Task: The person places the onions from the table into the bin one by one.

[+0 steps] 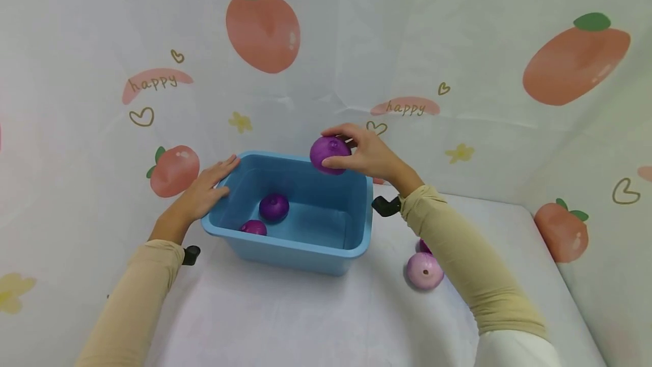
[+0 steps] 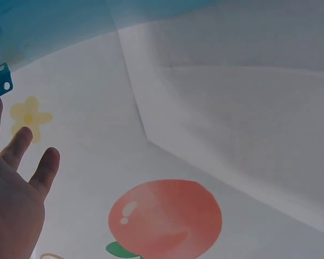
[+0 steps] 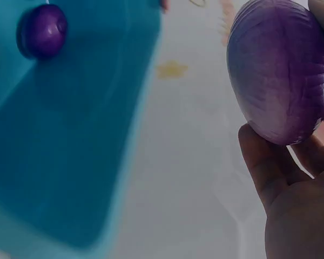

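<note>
The right hand (image 1: 370,154) grips an onion (image 1: 326,153); the left hand (image 1: 205,188), fingers extended, rests on the tub (image 1: 290,258). Two more onions (image 1: 274,208) lie inside, nearer the left hand.

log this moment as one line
right hand: holds onion near blue bin | left hand: rests on bin's left rim | in bin: two onions | on table: one onion, another mostly hidden

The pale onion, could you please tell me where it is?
In the head view, the pale onion sits right of the blue bin, beside a partly hidden purple onion.
</note>
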Available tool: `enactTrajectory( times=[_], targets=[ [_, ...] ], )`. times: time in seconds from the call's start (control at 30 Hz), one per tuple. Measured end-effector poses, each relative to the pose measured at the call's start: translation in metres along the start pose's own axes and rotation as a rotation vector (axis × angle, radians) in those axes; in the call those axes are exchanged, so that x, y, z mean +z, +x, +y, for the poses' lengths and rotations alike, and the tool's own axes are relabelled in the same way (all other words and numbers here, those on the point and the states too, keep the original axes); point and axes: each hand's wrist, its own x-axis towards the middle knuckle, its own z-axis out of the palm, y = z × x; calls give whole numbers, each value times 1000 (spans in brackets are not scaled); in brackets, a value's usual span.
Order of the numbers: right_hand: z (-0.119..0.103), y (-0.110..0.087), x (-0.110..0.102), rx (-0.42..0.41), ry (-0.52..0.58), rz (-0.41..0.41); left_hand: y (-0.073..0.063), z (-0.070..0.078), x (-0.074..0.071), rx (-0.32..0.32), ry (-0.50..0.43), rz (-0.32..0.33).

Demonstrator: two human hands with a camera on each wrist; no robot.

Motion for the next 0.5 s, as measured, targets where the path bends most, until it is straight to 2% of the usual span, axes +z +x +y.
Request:
enactTrajectory(
  times=[0.23, 0.5],
  targets=[
    [2, 28, 45, -56, -25, -121, -1, -1, -1, 5, -20, 11],
    [6, 42, 86, -70, 43, -187, 1, 1, 0, 9, -15, 15]
  ],
)
